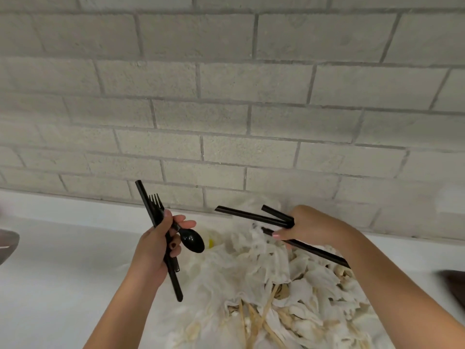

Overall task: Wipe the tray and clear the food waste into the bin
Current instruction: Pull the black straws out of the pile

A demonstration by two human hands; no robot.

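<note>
My left hand (157, 244) grips a bundle of black plastic cutlery: a fork (156, 201) pointing up, a spoon (192, 240) sticking out to the right, and a long black straw (176, 283) running through the fist. My right hand (305, 226) holds bent black straws (251, 214), one end pointing left, another length (317, 250) slanting down to the right. Both hands hover above a heap of crumpled, stained white napkins (261, 280) with several wooden skewers (254, 318) among them. No tray or bin is visible.
A white counter (63, 273) runs under the heap, backed by a grey brick wall (226, 96). A dark object (7, 244) pokes in at the left edge and another dark object (454, 283) at the right edge. Something yellow (210, 241) shows behind the spoon.
</note>
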